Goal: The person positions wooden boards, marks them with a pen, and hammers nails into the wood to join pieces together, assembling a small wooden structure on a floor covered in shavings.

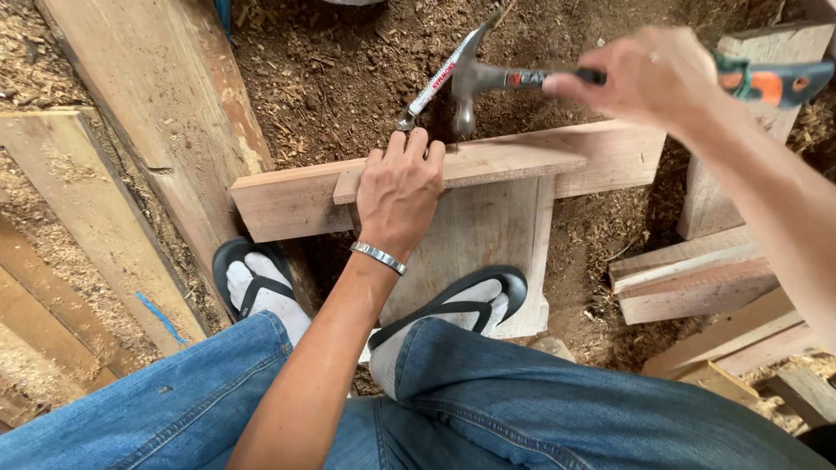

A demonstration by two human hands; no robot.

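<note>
My left hand (400,191) lies spread, pinning the narrow strip (488,162) atop the plank (287,204); my right hand (649,74) clamps the claw hammer (470,80). A glancing blow risks my fingertips.

Sawdust-strewn dirt floor (348,70) is spreading beyond the grip; loose planks (131,130) are lying left of it, stacked offcuts (697,278) lying below-right.

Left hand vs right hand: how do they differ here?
The left hand lies flat, fingers spread, pressing the thin wood strip; the right hand is raised, fist closed round the hammer handle. The left hand is sharp and has a metal bracelet at the wrist; the right hand is blurred. Both are bare.
</note>
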